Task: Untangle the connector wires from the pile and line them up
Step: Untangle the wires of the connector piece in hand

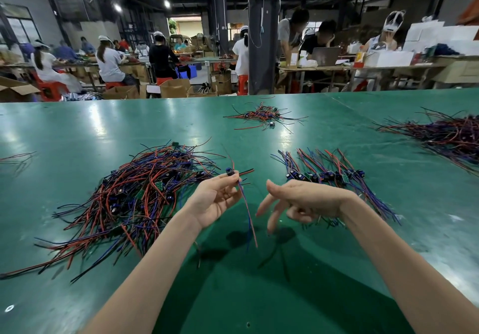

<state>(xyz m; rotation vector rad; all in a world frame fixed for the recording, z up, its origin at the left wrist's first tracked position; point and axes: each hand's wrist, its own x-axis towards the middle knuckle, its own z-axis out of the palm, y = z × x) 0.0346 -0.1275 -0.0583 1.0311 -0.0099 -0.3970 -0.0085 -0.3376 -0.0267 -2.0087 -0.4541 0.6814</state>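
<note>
Head view: your only view, so all places below are given from the tangled pile (pixel 134 199) on the green table (pixel 77 131).
Left hand (pixel 217 199): just to the right of the pile, raised off the table, its fingertips pinched on one connector wire (pixel 247 212) close under its dark connector head.
Held wire: its red and blue leads hang down from your pinch toward the table, apart from the pile as far as can be seen.
Right hand (pixel 303 201): further right of the pile, fingers spread and loose, holding nothing; it is slightly blurred.
Lined-up row (pixel 329 175): right of the pile and beyond your right hand, connector heads side by side.
Risk, snag: swing the hanging leads back over the pile's right edge and they will likely catch loose strands and drag them along.
Risk, slip: your pinch looks light and sits at one end, so a tug on the leads could pull the wire free.
Risk, row: your right hand hovers over the row's near lead ends; a careless sweep there could skew the wires already laid.
Risk, mixing: lay this wire crossed over the row's leads and you probably tangle it again.
</note>
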